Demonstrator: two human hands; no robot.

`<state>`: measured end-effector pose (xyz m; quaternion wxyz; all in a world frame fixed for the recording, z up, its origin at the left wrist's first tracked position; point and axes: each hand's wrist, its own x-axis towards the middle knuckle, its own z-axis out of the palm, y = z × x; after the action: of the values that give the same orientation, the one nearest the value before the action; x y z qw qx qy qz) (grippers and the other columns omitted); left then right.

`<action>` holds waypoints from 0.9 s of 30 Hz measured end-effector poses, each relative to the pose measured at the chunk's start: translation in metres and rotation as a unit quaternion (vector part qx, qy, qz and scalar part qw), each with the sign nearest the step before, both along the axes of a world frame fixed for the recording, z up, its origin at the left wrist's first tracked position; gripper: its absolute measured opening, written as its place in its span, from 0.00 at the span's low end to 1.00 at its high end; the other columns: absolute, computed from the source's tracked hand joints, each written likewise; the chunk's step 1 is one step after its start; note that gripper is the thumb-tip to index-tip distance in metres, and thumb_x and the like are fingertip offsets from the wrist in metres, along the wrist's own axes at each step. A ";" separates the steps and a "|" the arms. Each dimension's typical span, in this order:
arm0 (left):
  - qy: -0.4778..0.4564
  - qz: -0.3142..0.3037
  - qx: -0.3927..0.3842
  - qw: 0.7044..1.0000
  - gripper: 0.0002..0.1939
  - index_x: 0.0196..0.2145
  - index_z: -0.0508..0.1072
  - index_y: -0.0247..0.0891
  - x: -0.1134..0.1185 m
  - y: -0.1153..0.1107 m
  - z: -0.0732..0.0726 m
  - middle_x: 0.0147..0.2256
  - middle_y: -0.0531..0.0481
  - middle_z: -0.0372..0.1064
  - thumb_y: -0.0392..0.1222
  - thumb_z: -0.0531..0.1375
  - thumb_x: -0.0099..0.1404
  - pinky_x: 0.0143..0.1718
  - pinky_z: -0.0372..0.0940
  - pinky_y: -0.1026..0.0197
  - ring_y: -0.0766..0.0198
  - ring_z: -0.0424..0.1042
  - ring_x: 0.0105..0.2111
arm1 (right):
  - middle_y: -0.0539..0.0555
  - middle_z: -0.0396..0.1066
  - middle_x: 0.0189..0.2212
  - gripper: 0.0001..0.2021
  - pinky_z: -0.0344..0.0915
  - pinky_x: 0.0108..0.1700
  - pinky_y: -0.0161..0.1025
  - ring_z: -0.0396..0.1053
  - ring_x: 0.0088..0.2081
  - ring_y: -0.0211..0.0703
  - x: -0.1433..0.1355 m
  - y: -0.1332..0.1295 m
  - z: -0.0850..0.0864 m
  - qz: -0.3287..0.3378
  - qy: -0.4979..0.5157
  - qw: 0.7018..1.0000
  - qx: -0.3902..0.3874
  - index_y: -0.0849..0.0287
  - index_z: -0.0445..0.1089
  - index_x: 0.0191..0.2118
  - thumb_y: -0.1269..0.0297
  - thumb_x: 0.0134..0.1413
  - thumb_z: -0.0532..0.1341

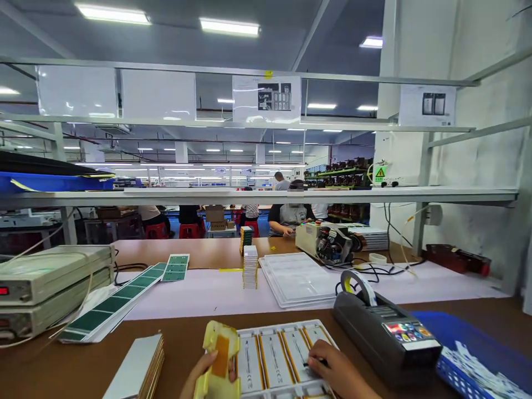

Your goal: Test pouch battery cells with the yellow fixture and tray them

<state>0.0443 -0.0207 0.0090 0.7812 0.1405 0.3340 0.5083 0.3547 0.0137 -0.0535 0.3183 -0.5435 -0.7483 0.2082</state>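
My left hand [203, 372] is closed around a yellow plastic holder [213, 385] with a flat amber panel in its middle. It is raised at the left edge of a white tray [279, 327]. Flat white battery-like packs [274, 359] with printed text and amber edges lie side by side in the tray. Above the tray's right side, my right hand [334, 368] has its fingers bent together at one of the packs. Something small and dark shows at those fingertips, too little of it to name.
A tape dispenser [386, 332] and blue basket [469, 371] stand right. Stacked boards [135, 366] and grey instruments [54, 277] are left. Beyond are green sheets [124, 302], a pack stack [250, 266], white trays [297, 277] and a machine [328, 244]. A co-worker [291, 216] sits opposite.
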 end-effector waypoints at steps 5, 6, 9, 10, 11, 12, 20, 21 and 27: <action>0.003 -0.002 0.051 0.999 0.09 0.31 0.69 0.33 -0.002 0.009 -0.013 0.23 0.45 0.70 0.41 0.59 0.53 0.24 0.63 0.60 0.60 0.70 0.23 | 0.54 0.66 0.27 0.19 0.59 0.37 0.37 0.64 0.32 0.42 0.006 0.000 -0.003 0.021 0.025 0.999 -0.003 0.60 0.69 0.25 0.50 0.51 0.51; -0.008 -0.016 0.051 0.999 0.10 0.31 0.69 0.32 -0.002 0.010 -0.014 0.24 0.44 0.70 0.41 0.58 0.54 0.24 0.62 0.59 0.59 0.70 0.24 | 0.54 0.66 0.26 0.20 0.59 0.37 0.37 0.64 0.32 0.42 0.008 0.000 -0.002 0.028 0.030 0.999 -0.006 0.60 0.69 0.24 0.49 0.51 0.51; -0.055 -0.036 0.062 0.996 0.11 0.33 0.69 0.32 -0.003 0.014 -0.016 0.25 0.44 0.69 0.41 0.57 0.54 0.26 0.63 0.58 0.59 0.70 0.25 | 0.55 0.67 0.28 0.19 0.59 0.40 0.39 0.64 0.34 0.44 0.009 -0.002 0.008 0.025 0.030 0.999 -0.005 0.60 0.70 0.25 0.48 0.48 0.54; -0.069 -0.031 0.057 0.995 0.11 0.34 0.69 0.32 -0.003 0.016 -0.016 0.25 0.44 0.69 0.42 0.57 0.54 0.28 0.64 0.57 0.60 0.69 0.25 | 0.55 0.67 0.28 0.18 0.59 0.40 0.39 0.64 0.34 0.44 0.007 -0.002 0.013 0.010 0.024 1.000 0.003 0.60 0.70 0.25 0.49 0.47 0.55; -0.080 -0.033 0.053 0.995 0.11 0.34 0.69 0.32 -0.003 0.017 -0.016 0.25 0.44 0.69 0.42 0.57 0.54 0.28 0.64 0.57 0.60 0.69 0.25 | 0.55 0.67 0.29 0.18 0.59 0.41 0.39 0.64 0.35 0.44 0.005 -0.004 0.019 -0.005 0.013 1.000 0.008 0.59 0.70 0.25 0.49 0.47 0.55; -0.091 -0.032 0.054 0.994 0.12 0.35 0.68 0.32 -0.003 0.018 -0.016 0.26 0.44 0.69 0.43 0.57 0.54 0.28 0.65 0.56 0.60 0.69 0.25 | 0.55 0.67 0.30 0.17 0.58 0.40 0.39 0.64 0.35 0.44 0.002 -0.005 0.026 -0.017 -0.002 1.000 0.009 0.59 0.70 0.26 0.49 0.47 0.55; -0.117 -0.031 0.093 0.988 0.19 0.41 0.66 0.35 -0.003 0.022 -0.019 0.31 0.43 0.69 0.48 0.55 0.55 0.28 0.66 0.52 0.57 0.70 0.26 | 0.51 0.70 0.28 0.10 0.57 0.32 0.35 0.65 0.30 0.40 -0.054 -0.035 0.058 0.073 -0.153 0.982 -0.089 0.55 0.70 0.30 0.56 0.49 0.55; -0.112 -0.030 0.092 0.989 0.18 0.42 0.66 0.35 -0.004 0.022 -0.019 0.31 0.43 0.69 0.48 0.55 0.56 0.28 0.66 0.52 0.56 0.70 0.27 | 0.50 0.70 0.29 0.10 0.57 0.32 0.35 0.65 0.31 0.40 -0.058 -0.038 0.059 0.084 -0.157 0.980 -0.089 0.54 0.70 0.32 0.56 0.47 0.56; -0.076 -0.008 0.075 0.994 0.14 0.40 0.67 0.35 -0.001 0.024 -0.011 0.31 0.44 0.69 0.41 0.56 0.55 0.30 0.67 0.50 0.57 0.70 0.27 | 0.53 0.71 0.38 0.13 0.59 0.41 0.39 0.66 0.39 0.45 0.011 -0.051 0.075 -0.231 -0.136 0.961 0.069 0.54 0.70 0.39 0.59 0.50 0.53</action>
<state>0.0429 0.0031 -0.0023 0.7958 0.1621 0.2335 0.5347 0.3661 -0.0369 0.0220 0.2897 -0.7015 -0.6511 0.0013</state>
